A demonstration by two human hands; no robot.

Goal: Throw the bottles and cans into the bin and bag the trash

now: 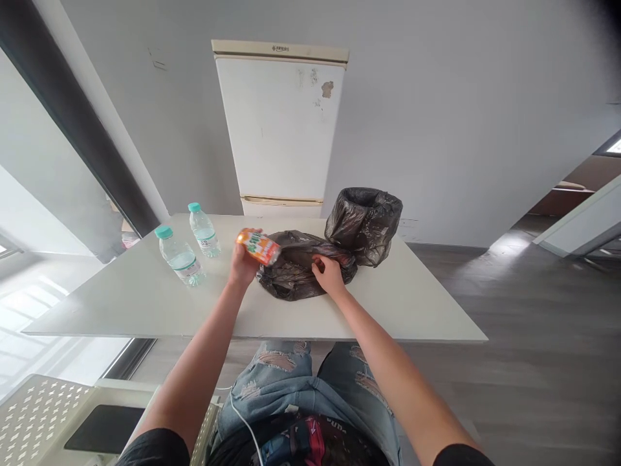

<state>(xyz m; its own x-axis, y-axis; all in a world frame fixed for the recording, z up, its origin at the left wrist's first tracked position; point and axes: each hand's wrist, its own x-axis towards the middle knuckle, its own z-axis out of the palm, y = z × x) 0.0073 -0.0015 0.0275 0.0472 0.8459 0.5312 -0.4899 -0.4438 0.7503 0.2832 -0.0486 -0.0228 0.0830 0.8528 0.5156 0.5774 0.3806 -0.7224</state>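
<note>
My left hand (pixel 244 262) is wrapped round an orange and white drink can (pixel 259 246), which it holds tilted above the left end of a black plastic bag (pixel 295 278). The bag lies crumpled on the white table. Over its right part, my right hand (pixel 330 275) has its fingers curled together, pinching the bag's thin plastic. Just behind the right hand stands a bin (pixel 363 226) lined with another black bag, its mouth facing up. How full the lying bag is, I cannot tell.
Two clear water bottles with teal caps, a nearer bottle (pixel 180 257) and a farther bottle (pixel 204 230), stand upright on the left of the white table (pixel 398 310). A white fridge (pixel 281 129) stands behind it. A pale perforated chair (pixel 43 414) is at lower left.
</note>
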